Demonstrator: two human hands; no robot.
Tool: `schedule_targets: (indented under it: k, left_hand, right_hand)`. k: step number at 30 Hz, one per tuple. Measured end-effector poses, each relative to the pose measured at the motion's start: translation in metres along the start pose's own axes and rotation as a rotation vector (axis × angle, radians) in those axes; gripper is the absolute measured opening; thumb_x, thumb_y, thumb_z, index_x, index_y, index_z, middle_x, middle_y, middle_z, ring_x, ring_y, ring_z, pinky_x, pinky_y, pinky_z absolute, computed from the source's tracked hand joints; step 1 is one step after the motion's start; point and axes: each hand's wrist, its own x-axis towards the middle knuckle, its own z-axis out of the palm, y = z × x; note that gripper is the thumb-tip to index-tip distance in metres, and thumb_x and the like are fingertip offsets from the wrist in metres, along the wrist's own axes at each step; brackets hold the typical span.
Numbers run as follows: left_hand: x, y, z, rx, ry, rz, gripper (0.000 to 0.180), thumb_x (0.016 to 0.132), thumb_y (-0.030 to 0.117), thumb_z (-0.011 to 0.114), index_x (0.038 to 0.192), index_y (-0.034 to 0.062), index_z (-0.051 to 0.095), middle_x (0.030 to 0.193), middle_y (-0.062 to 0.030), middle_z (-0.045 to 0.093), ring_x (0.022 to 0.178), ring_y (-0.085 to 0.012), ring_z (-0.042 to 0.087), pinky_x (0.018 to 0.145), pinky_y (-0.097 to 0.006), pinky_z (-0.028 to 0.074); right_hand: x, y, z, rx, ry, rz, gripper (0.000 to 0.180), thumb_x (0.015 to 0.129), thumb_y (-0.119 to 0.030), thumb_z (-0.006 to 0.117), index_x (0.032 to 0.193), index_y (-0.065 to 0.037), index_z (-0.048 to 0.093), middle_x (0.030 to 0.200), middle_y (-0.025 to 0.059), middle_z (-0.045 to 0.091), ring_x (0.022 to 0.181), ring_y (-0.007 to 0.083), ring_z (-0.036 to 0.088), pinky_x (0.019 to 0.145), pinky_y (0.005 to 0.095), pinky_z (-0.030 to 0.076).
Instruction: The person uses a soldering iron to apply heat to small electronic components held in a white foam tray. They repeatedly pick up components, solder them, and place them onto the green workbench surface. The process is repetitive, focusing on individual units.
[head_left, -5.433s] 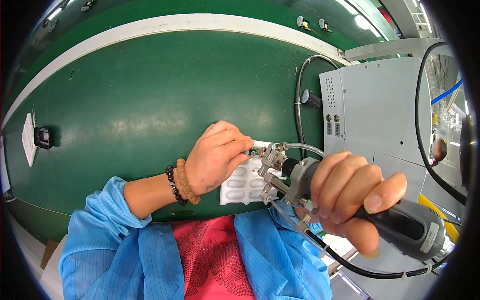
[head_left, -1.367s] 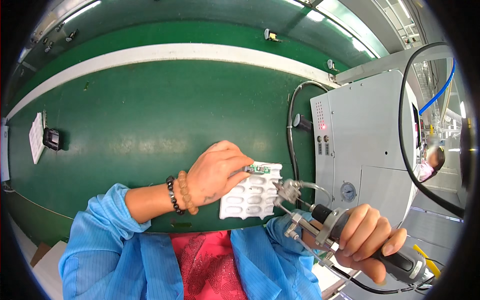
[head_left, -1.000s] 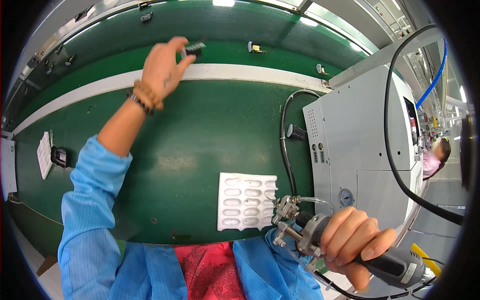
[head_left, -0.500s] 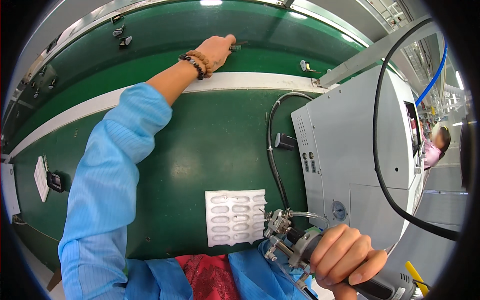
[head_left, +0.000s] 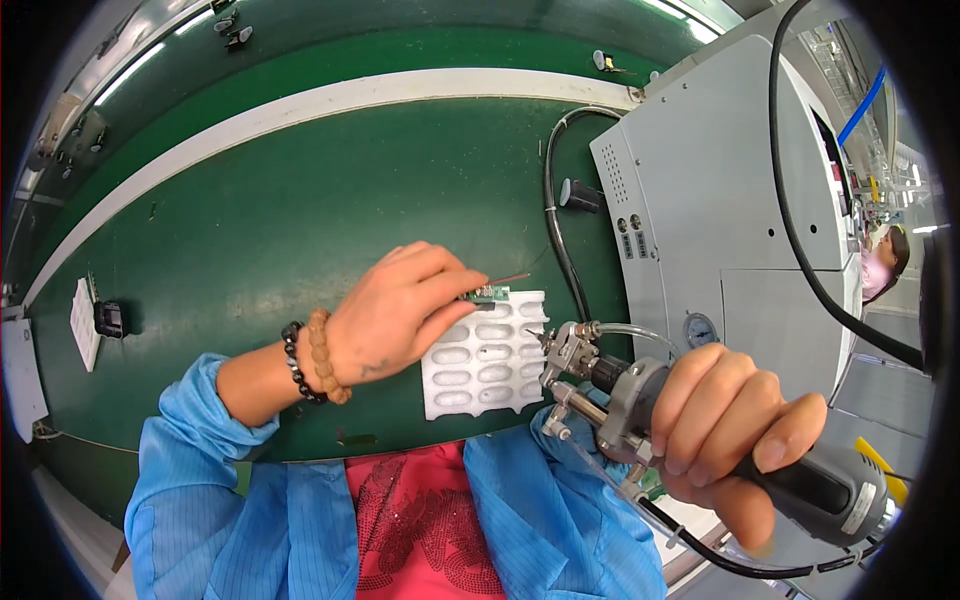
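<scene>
My left hand (head_left: 395,310) pinches a small green circuit board (head_left: 490,294) with thin wires sticking out to the right. It hovers over the upper edge of a white tray (head_left: 447,397) with rows of oval pockets; the fingers hide part of the board. On the right, my right hand (head_left: 735,430) is wrapped around the black and grey handle of a powered hand tool (head_left: 625,395) with metal fittings, clear tubing and a thin tip. That tip points left, at the tray's right edge.
A grey machine (head_left: 700,210) with a gauge fills the right side. A black hose (head_left: 552,200) and a small black part (head_left: 580,196) lie beside it. Several small parts rest on the green strip beyond the white rail (head_left: 400,88). Far left is another white tray (head_left: 84,325).
My left hand has come back from the far green strip to the tray with the circuit board. The right hand and its tool have shifted slightly right, and the view has tilted.
</scene>
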Motion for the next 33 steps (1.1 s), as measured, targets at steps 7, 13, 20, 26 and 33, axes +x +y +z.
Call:
schedule_targets:
  k: [7, 13, 20, 26, 33]
  left_hand:
    - [-0.021, -0.003, 0.032, 0.086, 0.071, -0.024, 0.028, 0.081, 0.007, 0.073, 0.108, 0.0017, 0.067, 0.095, -0.0114, 0.064, 0.089, -0.0297, 0.061, 0.077, -0.039, 0.050]
    - [-0.023, -0.005, 0.043, 0.006, 0.207, -0.050, 0.031, 0.076, 0.009, 0.078, 0.103, 0.0009, 0.067, 0.097, -0.0116, 0.065, 0.096, -0.0298, 0.062, 0.084, -0.040, 0.051]
    - [-0.029, -0.010, 0.047, 0.034, 0.242, -0.029, 0.033, 0.069, 0.008, 0.083, 0.098, 0.0009, 0.069, 0.100, -0.0116, 0.069, 0.100, -0.0314, 0.064, 0.085, -0.040, 0.053]
    - [-0.027, -0.013, 0.048, -0.011, 0.239, -0.013, 0.034, 0.067, 0.008, 0.083, 0.097, 0.0006, 0.069, 0.100, -0.0110, 0.069, 0.098, -0.0308, 0.064, 0.085, -0.040, 0.053]
    - [-0.028, -0.014, 0.044, -0.016, 0.230, -0.040, 0.034, 0.066, 0.006, 0.082, 0.097, 0.0003, 0.068, 0.101, -0.0105, 0.068, 0.099, -0.0306, 0.063, 0.086, -0.041, 0.052]
  right_hand:
    - [0.000, 0.007, 0.005, -0.061, -0.020, -0.002, 0.049, 0.086, -0.044, 0.073, 0.103, -0.008, 0.046, 0.066, -0.0007, 0.056, 0.051, 0.0085, 0.055, 0.046, 0.0211, 0.048]
    - [0.004, 0.018, 0.013, -0.058, -0.026, -0.003, 0.049, 0.086, -0.044, 0.074, 0.103, -0.008, 0.046, 0.067, -0.0008, 0.056, 0.051, 0.0088, 0.055, 0.046, 0.0215, 0.047]
    - [0.008, 0.035, 0.015, -0.024, -0.056, 0.039, 0.048, 0.088, -0.045, 0.073, 0.105, -0.008, 0.046, 0.066, -0.0017, 0.055, 0.050, 0.0085, 0.054, 0.045, 0.0209, 0.046]
    - [0.012, 0.045, 0.023, -0.067, -0.065, 0.095, 0.049, 0.088, -0.045, 0.072, 0.106, -0.008, 0.046, 0.066, -0.0022, 0.054, 0.050, 0.0082, 0.052, 0.044, 0.0211, 0.045]
    - [0.014, 0.060, 0.025, -0.045, -0.060, 0.120, 0.047, 0.089, -0.044, 0.071, 0.106, -0.008, 0.045, 0.066, -0.0024, 0.054, 0.050, 0.0088, 0.052, 0.044, 0.0219, 0.045]
